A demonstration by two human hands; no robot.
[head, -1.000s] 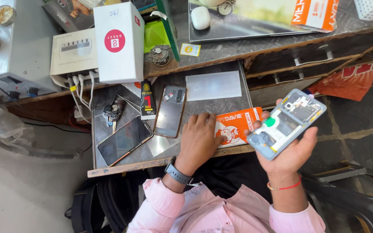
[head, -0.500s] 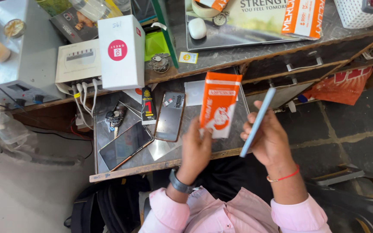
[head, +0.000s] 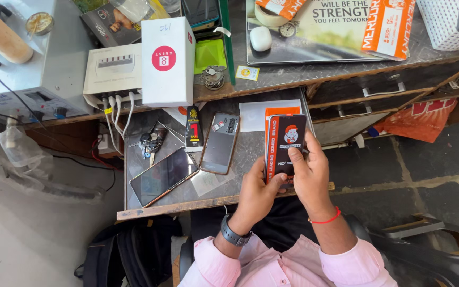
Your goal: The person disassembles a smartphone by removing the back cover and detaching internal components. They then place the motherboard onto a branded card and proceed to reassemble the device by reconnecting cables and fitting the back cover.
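Note:
My left hand (head: 255, 195) and my right hand (head: 312, 179) together hold a dark, phone-shaped slab (head: 288, 142) upright over the pull-out work tray (head: 187, 201). A red figure and white print show on its face. An orange packet (head: 273, 112) sits flat behind it, with its edge showing at the top and left. My right thumb rests on the lower part of the face. My left fingers grip the bottom left edge. A dark watch is on my left wrist and a red thread is on my right.
On the tray lie a face-up phone (head: 163, 175), a grey phone back (head: 220, 143), a black glue tube (head: 193, 127), keys (head: 150, 141) and a white sheet (head: 253, 114). A white box (head: 167, 61) and a charger hub (head: 111, 69) stand on the bench behind. A black bag (head: 128, 250) lies on the floor.
The orange packet rose from the tray in my left hand. My right hand turned the phone edge-on, then brought it flat against the packet; both hands now hold them together.

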